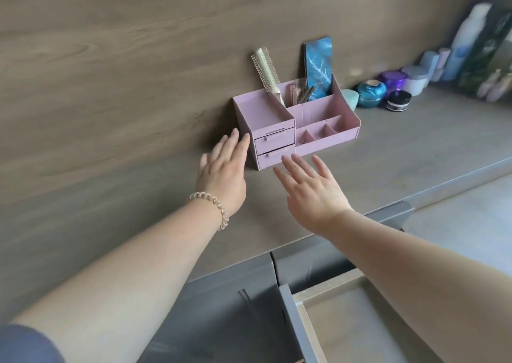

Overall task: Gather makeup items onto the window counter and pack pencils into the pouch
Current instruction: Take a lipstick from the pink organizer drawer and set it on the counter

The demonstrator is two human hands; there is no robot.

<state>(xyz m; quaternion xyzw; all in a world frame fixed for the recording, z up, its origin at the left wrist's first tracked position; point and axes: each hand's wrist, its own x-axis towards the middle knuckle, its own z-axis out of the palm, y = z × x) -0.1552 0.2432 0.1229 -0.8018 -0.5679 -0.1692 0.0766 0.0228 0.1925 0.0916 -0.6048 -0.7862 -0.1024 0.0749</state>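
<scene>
Both hands are spread flat with nothing in them. The left hand point(225, 168) reaches along the left side of the pink organizer point(293, 124), its fingertips at or just short of the corner by the two small drawers point(274, 146); whether they touch is not clear. The right hand point(310, 190) hovers just in front of the lower drawer, apart from it. A coiled hair tie point(213, 206) circles the left wrist. The organizer stands on the grey counter point(388, 152), back against the wood wall point(138, 57), with bare counter to its left and in front. A hairbrush point(267, 71), some pencils point(300, 93) and a blue packet point(318, 68) stick up from its rear compartments. To its right, jars point(371, 91) and bottles point(468, 35) line the wall. Below the counter edge an open drawer point(304, 321) juts out under the right forearm.
</scene>
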